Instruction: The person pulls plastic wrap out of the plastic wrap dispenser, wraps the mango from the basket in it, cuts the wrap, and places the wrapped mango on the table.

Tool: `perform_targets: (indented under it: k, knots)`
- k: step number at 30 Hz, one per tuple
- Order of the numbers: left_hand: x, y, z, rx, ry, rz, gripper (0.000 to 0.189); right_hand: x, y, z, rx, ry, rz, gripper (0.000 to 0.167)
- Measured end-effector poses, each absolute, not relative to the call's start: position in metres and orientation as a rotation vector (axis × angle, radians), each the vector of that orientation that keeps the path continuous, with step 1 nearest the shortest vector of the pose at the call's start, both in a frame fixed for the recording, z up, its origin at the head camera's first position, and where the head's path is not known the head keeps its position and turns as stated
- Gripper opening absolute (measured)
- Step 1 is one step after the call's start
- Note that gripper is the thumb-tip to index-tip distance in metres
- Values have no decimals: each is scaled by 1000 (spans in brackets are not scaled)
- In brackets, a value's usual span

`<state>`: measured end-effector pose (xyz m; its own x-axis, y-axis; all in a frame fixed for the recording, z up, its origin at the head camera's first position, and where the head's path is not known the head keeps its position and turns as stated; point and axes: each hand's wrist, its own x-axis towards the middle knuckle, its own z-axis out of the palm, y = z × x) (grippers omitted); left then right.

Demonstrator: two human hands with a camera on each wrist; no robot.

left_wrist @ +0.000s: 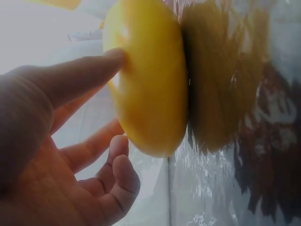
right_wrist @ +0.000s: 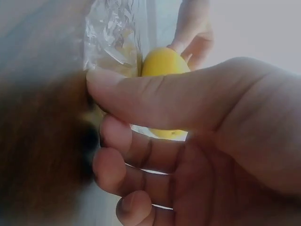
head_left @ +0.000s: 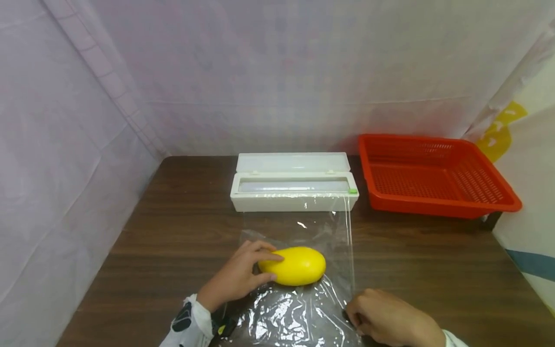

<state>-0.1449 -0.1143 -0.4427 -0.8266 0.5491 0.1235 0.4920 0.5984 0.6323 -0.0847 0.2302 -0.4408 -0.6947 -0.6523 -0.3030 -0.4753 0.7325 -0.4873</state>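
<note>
The thumb and fingers of my left hand (head_left: 240, 274) are clamped on the left end of a yellow fruit (head_left: 301, 267), thumb on the near side. My right hand (head_left: 388, 315) has its fingers curled in, thumb and forefinger pinching the near right edge of some clear plastic wrap (head_left: 295, 320). The fruit lies on its side on that wrap, which is wrinkled and shiny nearest me. Beyond the fruit, the wrap runs back to a long white box (head_left: 295, 203) with its lid (head_left: 292, 162) up and a green tab (head_left: 353, 191) at the right end. Right of the box, a red basket (head_left: 433, 208) sits at the back of the brown worktop (head_left: 173, 231), before a pale cloth (head_left: 282, 72).
</note>
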Motion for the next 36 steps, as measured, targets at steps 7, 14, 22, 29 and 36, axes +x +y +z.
perform_targets:
  k: [7, 14, 22, 29, 36]
  knots:
    - [-143, -114, -444, 888, 2727, 1043, 40, -88, 225, -421, -988, 2470, -613, 22]
    - [-143, -114, -446, 891, 2729, 1031, 39, -117, 200, -389, -1216, 2667, -637, 24]
    - [-145, -112, -447, 894, 2735, 1020, 38, -171, 165, -381, -1207, 2849, -587, 15]
    - [-146, -110, -448, 902, 2742, 997, 38, -191, 153, -402, -1196, 2871, -566, 14]
    - [-146, -111, -445, 903, 2748, 1036, 38, -189, 144, -419, -1090, 3023, -702, 17]
